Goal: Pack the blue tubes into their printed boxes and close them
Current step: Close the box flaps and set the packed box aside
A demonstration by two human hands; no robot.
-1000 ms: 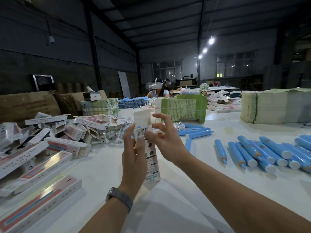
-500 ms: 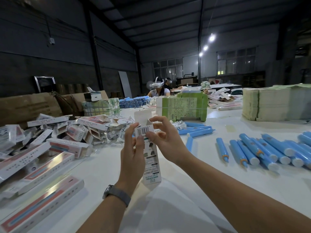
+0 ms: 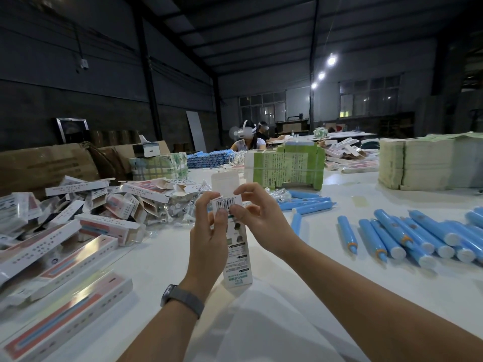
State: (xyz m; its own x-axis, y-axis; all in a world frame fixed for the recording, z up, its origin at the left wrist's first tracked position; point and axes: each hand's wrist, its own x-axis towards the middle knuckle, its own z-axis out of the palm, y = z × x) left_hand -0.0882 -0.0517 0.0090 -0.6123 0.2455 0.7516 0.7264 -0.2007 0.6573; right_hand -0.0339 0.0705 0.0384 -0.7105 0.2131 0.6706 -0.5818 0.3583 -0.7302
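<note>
Both hands, left hand point(image 3: 209, 236) and right hand point(image 3: 257, 220), pinch the upright printed box point(image 3: 236, 257) over bare table point(image 3: 326, 262) between box pile and blue tubes point(image 3: 407, 236); top flap now lower than before.

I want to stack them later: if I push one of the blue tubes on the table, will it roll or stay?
A blue tube would probably roll sideways: the bodies look round and smooth. The table looks slick, so it may also slide. Those packed side by side should move less, since they touch one another.
</note>
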